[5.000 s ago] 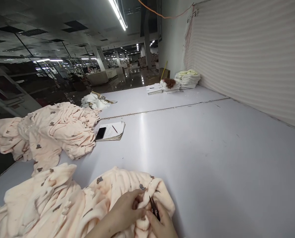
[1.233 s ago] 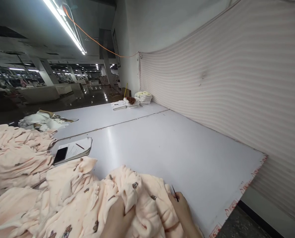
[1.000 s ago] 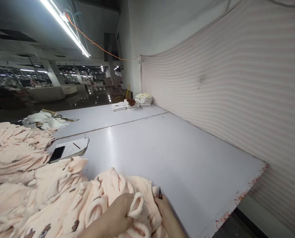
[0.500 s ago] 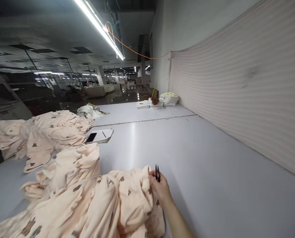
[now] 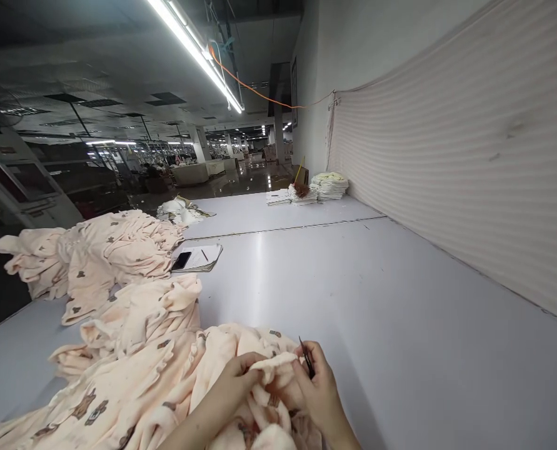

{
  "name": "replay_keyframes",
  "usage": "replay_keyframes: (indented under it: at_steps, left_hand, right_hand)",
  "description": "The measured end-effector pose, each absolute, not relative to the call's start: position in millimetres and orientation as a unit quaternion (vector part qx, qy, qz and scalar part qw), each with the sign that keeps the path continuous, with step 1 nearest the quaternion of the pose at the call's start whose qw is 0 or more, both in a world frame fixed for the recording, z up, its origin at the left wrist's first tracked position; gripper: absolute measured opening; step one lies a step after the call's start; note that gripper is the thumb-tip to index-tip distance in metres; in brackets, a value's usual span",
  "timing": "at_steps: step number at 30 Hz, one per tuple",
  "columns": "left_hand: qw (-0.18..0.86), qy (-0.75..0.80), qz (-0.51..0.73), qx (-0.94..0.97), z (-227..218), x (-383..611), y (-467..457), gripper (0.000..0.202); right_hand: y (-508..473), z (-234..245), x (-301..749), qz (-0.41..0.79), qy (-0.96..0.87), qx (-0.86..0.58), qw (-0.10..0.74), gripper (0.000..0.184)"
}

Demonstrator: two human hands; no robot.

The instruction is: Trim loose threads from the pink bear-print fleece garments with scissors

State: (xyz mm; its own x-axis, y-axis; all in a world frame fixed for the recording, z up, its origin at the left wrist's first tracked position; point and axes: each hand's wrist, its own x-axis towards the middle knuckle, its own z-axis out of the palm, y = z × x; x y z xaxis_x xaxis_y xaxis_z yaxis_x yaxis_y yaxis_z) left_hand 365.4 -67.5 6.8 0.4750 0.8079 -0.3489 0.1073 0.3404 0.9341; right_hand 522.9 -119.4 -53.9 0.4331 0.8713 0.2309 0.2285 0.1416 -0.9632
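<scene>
Peach-pink plush fabric [image 5: 212,359] printed with brown bears lies crumpled along the front of the table. My left hand [image 5: 234,382] pinches the fabric's edge between thumb and fingers. A short way to the right, my right hand [image 5: 320,384] grips the same edge, so a stretch of it runs between both hands. Small dark thread snips [image 5: 307,359] are tucked in my right hand, blades pointing up and away. The fingers hide their handles. More of the bear-printed fabric [image 5: 123,244] is heaped farther back on the left.
A notepad [image 5: 207,257] with a pen and a dark phone [image 5: 181,261] lies beyond the fabric. Folded white cloth stacks [image 5: 329,186] stand at the far end, and a white cloth bundle [image 5: 179,211] at the back left. Striped cloth [image 5: 447,150] covers the right wall.
My left hand has come into view and taken hold of the fabric edge. My right hand has moved slightly down and right, still with the snips. The view has shifted a little left.
</scene>
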Motion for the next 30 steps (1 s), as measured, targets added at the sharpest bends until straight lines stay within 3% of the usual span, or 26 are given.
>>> replay_keyframes:
  at_steps: [7, 10, 13, 30]
  left_hand:
    - [0.795, 0.403, 0.262, 0.37, -6, 353, -65, 0.009]
    - [0.808, 0.4, 0.27, 0.337, -8, 351, -64, 0.009]
    - [0.806, 0.412, 0.282, 0.317, -8, 352, -64, 0.01]
    - [0.785, 0.431, 0.288, 0.34, -11, 357, -69, 0.013]
  right_hand:
    - [-106, -52, 528, 0.25, -0.55, -0.618, 0.504, 0.006]
    - [-120, -45, 523, 0.248, -0.592, -0.632, 0.435, 0.021]
    - [-128, -40, 518, 0.22, -0.623, -0.639, 0.394, 0.023]
    - [-124, -54, 510, 0.224, -0.607, -0.614, 0.452, 0.02]
